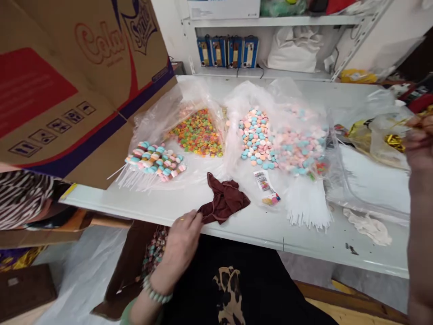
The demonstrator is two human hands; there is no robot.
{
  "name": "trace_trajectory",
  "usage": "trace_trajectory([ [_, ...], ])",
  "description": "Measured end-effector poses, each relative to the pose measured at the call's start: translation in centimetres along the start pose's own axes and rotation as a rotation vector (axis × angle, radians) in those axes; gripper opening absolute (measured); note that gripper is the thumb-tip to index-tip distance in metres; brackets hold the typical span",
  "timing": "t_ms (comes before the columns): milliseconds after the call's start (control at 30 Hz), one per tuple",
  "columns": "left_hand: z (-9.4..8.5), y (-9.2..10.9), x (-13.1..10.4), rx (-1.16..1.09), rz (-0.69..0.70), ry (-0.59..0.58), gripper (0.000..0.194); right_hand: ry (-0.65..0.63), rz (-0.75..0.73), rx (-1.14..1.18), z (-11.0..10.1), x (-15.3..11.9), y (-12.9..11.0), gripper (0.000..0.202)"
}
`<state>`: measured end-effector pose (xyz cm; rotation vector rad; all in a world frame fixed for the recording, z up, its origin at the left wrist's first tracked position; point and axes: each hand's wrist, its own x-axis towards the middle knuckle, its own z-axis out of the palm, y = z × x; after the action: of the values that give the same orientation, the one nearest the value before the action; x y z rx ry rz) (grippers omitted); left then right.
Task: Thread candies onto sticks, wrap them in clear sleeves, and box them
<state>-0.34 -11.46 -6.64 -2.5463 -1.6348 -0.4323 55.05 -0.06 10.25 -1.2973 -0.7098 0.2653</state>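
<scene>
My left hand [185, 237], with a beaded bracelet on the wrist, is at the table's front edge, its fingers closed on the corner of a dark red cloth [226, 199]. At the far right my right hand [419, 135] is raised over gold twist ties [395, 142] in a plastic bag; its fingers are blurred, and what they hold is unclear. Candy skewers [156, 159] lie at the left. Behind the cloth are bags of ring candies [199, 134] and pastel candies [259, 135]. White sticks [309, 203] lie right of a small printed label [263, 181].
A large cardboard box [77, 81] stands over the table's left end. Shelves [277, 21] rise behind the table [257, 232]. A crumpled white glove-like piece [369, 226] lies at the right front. An open box of candies [156, 248] is below the edge.
</scene>
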Motion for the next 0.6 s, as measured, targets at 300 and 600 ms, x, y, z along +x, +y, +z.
trace_trajectory([
  [300,4.9,2.4,9.1,-0.109,0.166,-0.063,0.078,-0.742,0.509,0.081,13.7,-20.1,4.1,0.018],
  [600,4.4,2.3,8.1,-0.133,0.027,-0.078,0.05,-0.665,0.485,-0.212,15.1,-23.3,9.2,0.008],
])
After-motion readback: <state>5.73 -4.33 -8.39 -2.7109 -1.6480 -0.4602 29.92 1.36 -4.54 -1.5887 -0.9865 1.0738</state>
